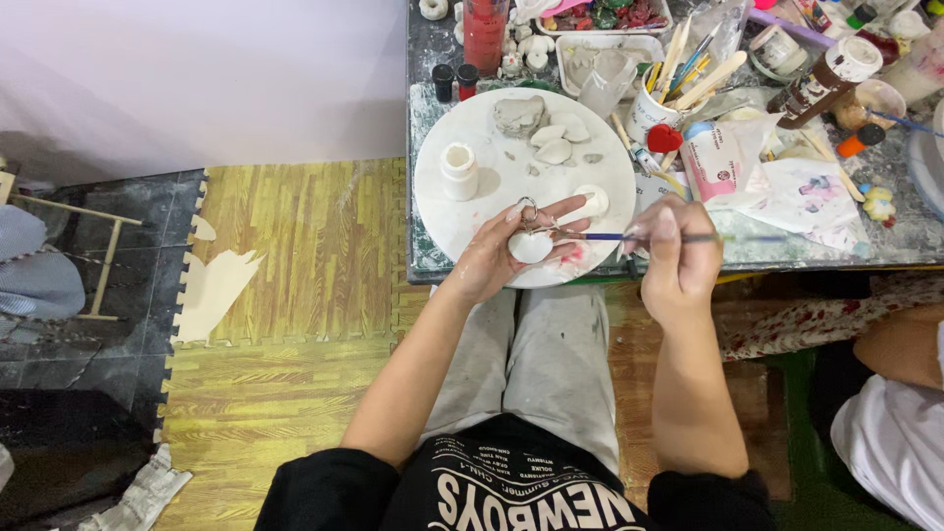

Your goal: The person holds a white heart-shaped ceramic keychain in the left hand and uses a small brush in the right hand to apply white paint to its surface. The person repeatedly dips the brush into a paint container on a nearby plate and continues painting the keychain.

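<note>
Holding a small white clay piece (531,246) with a metal ring at its top, the left hand (506,254) sat just left of the frame's centre, over the near edge of a round white board (492,192); its fingers were curled around the piece, forearm rising from the lower middle of the frame. On the board above stood a small white jar (458,170), and further up lay a grey clay lump (518,115) with several pale flattened pieces beside it. Right of centre, the right hand (674,256) pinched a thin paintbrush (629,237) between thumb and fingertips, the shaft level and its tip touching the clay piece. The step in hand looked like painting fine detail, and any further stroke would likely call for a steady wrist and light pressure. A cup of brushes and wooden sticks (657,103) stood upper right on the cluttered table (885,241).
</note>
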Tool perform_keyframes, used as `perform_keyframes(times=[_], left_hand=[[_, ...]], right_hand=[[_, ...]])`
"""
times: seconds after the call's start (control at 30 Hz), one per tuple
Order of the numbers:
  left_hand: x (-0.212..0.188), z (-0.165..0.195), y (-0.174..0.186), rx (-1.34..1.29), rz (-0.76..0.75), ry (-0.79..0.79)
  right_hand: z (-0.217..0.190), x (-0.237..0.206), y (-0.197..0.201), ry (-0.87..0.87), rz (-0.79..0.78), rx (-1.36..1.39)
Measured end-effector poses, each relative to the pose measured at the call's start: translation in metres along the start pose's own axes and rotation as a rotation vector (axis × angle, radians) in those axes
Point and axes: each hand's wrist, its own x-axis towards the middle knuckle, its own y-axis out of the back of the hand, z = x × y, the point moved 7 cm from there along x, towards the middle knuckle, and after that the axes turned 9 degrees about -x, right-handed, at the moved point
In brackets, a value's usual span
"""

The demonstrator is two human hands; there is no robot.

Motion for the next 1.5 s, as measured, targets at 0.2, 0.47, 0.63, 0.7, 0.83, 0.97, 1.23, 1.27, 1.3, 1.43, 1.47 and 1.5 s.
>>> perform_keyframes(times=[0.2, 0.47, 0.63, 0.7, 0.83, 0.97, 1.23, 1.27, 1.3, 1.43, 1.47, 1.5], left_hand=[[0.000, -0.003, 0.008, 0.018, 0.039, -0.005], [-0.001, -0.002, 0.010, -0.071, 0.037, -0.006], [0.001, 0.002, 0.005, -0.150, -0.036, -0.025], [0.001, 0.000, 0.007, -0.108, -0.011, -0.027], [0.001, -0.001, 0.008, -0.165, -0.023, -0.022], [0.002, 0.000, 0.012, -0.146, -0.018, -0.020], [0.000, 0.000, 0.011, -0.203, 0.017, -0.049], [0.000, 0.001, 0.012, -0.198, 0.031, -0.047], [0.000, 0.001, 0.012, -0.193, 0.045, -0.046], [0.001, 0.000, 0.012, -0.197, 0.049, -0.038], [0.001, 0.001, 0.012, -0.191, 0.037, -0.047], [0.002, 0.001, 0.012, -0.187, 0.027, -0.056]], right_hand=[[-0.012, 0.029, -0.015, 0.009, -0.183, -0.163], [-0.027, 0.038, -0.008, 0.003, -0.198, -0.283], [-0.023, 0.016, 0.005, 0.025, -0.088, -0.107], [-0.017, 0.005, 0.007, 0.040, -0.008, -0.002], [0.000, -0.007, 0.002, 0.043, 0.100, 0.026], [0.008, -0.013, -0.005, 0.047, 0.129, 0.056], [0.000, -0.032, -0.006, 0.160, 0.128, -0.090], [-0.005, -0.035, -0.005, 0.204, 0.119, -0.135], [-0.004, -0.037, -0.003, 0.190, 0.139, -0.135], [-0.007, -0.035, -0.003, 0.262, 0.199, -0.160], [-0.009, -0.033, -0.006, 0.312, 0.208, -0.172], [-0.011, -0.030, -0.012, 0.346, 0.171, -0.199]])
